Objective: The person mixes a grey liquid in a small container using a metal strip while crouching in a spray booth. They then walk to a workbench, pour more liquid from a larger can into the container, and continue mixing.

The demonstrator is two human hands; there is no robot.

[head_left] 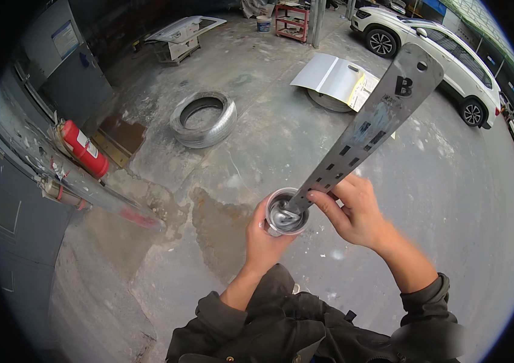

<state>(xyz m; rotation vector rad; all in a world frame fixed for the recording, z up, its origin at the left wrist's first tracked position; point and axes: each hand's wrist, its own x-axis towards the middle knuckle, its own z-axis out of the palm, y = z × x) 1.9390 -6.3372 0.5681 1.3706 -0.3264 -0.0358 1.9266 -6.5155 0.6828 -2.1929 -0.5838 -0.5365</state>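
Observation:
My left hand (266,242) holds a small clear cup (287,224) of silver-grey liquid, its fingers wrapped round the side. My right hand (354,212) grips a long flat metal stick (378,124) with slots, a round hole at its upper end and dark markings. The stick's lower end is down inside the cup, in the liquid, and its upper end leans up to the right, away from me.
Ahead on the grey floor (432,199) lie a tyre (221,130) and a silver car panel (323,78) on a round support. A fire extinguisher (84,151) stands left by a wall. Farther off are a red cart (290,24), another panel on a stand (178,48) and a white car (450,66).

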